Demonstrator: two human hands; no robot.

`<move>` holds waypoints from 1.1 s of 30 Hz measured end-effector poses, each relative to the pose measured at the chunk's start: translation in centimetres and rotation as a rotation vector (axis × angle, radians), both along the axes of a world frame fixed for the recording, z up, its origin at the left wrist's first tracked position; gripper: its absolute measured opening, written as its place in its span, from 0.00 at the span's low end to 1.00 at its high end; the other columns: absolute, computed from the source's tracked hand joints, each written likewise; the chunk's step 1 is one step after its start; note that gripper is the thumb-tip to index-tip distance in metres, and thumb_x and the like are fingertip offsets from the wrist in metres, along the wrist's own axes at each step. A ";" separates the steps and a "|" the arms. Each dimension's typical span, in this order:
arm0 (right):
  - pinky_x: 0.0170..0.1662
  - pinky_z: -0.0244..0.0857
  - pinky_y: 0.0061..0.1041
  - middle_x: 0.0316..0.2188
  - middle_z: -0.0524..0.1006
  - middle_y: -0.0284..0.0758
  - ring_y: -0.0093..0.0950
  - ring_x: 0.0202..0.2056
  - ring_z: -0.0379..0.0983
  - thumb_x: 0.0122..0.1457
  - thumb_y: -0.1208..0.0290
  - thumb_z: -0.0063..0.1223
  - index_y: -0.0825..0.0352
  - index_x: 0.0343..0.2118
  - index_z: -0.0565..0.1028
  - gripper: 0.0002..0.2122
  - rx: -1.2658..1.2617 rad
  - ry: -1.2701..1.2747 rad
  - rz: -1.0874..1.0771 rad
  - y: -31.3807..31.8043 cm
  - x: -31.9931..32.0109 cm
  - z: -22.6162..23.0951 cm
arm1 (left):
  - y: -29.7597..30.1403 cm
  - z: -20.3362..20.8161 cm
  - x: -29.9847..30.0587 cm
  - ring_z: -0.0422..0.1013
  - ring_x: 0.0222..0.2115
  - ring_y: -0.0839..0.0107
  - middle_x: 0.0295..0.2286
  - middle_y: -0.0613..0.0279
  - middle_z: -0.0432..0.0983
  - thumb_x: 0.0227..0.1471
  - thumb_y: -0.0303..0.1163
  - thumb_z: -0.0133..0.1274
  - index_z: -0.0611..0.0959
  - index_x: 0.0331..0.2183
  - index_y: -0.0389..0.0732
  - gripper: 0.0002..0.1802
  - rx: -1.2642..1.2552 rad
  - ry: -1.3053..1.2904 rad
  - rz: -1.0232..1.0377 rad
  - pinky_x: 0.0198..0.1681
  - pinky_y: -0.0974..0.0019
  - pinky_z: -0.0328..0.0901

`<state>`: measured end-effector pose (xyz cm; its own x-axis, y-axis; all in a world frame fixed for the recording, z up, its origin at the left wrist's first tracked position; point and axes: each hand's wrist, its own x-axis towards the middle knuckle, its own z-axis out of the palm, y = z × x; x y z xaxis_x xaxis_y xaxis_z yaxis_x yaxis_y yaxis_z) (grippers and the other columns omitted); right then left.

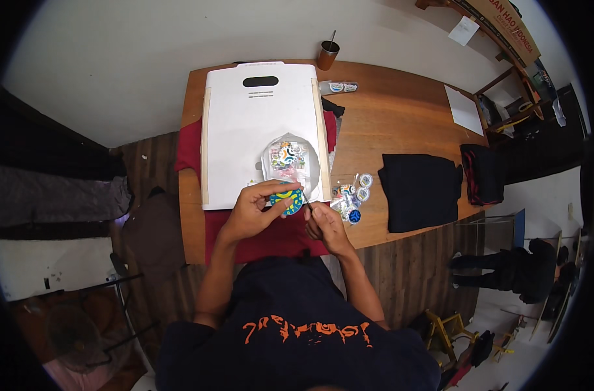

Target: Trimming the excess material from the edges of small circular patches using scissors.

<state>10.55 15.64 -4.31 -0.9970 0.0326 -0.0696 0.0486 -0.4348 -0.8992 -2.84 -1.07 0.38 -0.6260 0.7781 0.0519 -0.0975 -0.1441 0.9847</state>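
Note:
Above the near edge of a white board (235, 140), my left hand (250, 212) pinches a round blue-green and yellow printed piece (287, 202). My right hand (325, 228) is closed around a thin dark tool (307, 201), whose kind I cannot make out. Its tip is at the round piece's upper right edge. Just beyond my fingers, a whitish round pouch or film (315, 166) lies on the board with colourful printed pieces (286, 156) on it. Maroon cloth (235, 234), perhaps a garment, shows under the board and hangs toward me.
Right of the board, several small round printed pieces (354, 215) lie on the wooden table (394, 111). Folded black cloth (420, 192) is farther right. A brown cup (327, 55) holding a thin stick stands at the back. A person in dark clothes (535, 270) is off to the right.

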 end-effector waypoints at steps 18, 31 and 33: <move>0.19 0.46 0.18 0.14 0.55 0.23 0.14 0.14 0.48 0.70 0.58 0.35 0.69 0.39 0.67 0.16 -0.029 0.028 0.007 0.5 0.1 -0.5 | 0.2 -0.3 -0.1 0.73 0.41 0.75 0.45 0.54 0.75 0.55 0.17 0.53 0.78 0.49 0.32 0.18 0.047 -0.025 0.047 0.35 0.77 0.71; 0.29 0.49 0.14 0.24 0.59 0.22 0.12 0.25 0.52 0.65 0.69 0.48 0.67 0.47 0.68 0.11 0.152 0.057 -0.503 -1.2 -2.1 1.0 | 0.1 -0.4 0.0 0.72 0.42 0.74 0.46 0.53 0.75 0.55 0.17 0.53 0.78 0.49 0.32 0.18 0.033 -0.033 0.042 0.37 0.76 0.71; 0.27 0.45 0.13 0.21 0.57 0.20 0.10 0.23 0.50 0.60 0.76 0.53 0.67 0.43 0.71 0.09 0.341 0.054 -0.446 -1.3 -1.9 0.9 | -0.1 -0.5 0.0 0.72 0.41 0.75 0.46 0.53 0.75 0.56 0.18 0.53 0.78 0.49 0.32 0.18 0.009 -0.038 0.023 0.37 0.76 0.71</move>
<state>8.62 14.35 -3.44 -0.8832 0.4639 0.0694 -0.1234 -0.0871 -0.9885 -2.87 -1.20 -0.17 -0.6453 0.7632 0.0347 -0.1315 -0.1556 0.9790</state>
